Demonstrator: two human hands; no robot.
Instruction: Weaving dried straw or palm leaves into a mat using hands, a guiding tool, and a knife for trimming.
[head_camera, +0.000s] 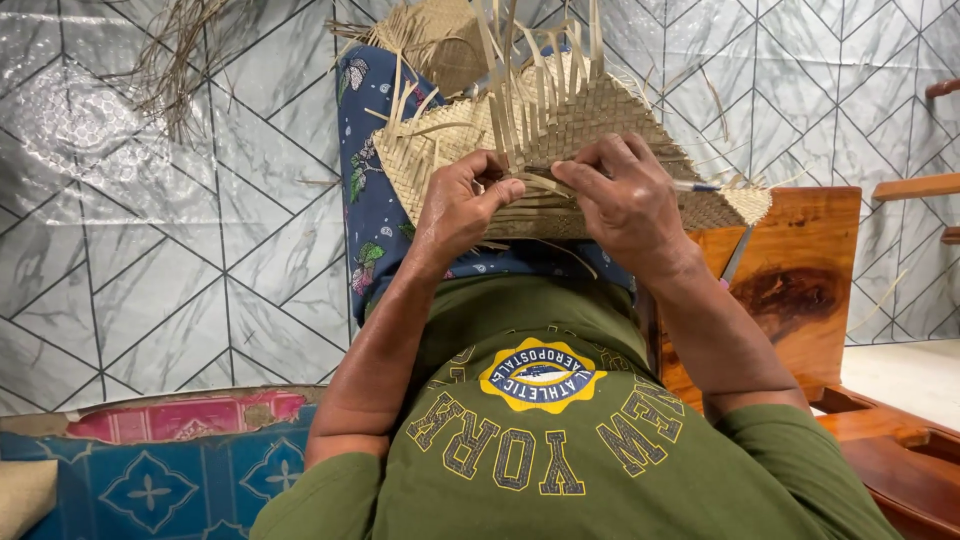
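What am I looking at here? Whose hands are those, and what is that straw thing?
There is no machine here. A person wears a camera on their head, so you look down at their own two hands, as they see them. The left hand and the right hand both pinch thin strips at the edge of a woven straw mat. Loose strips stick up from its top. The mat rests on the person's lap, over flowered blue cloth. A wooden bench is on the right and a tiled floor lies below.

No packages, signs or screens show; the only label-like thing is a round yellow-and-blue emblem (541, 375) printed on the green shirt (600, 470).
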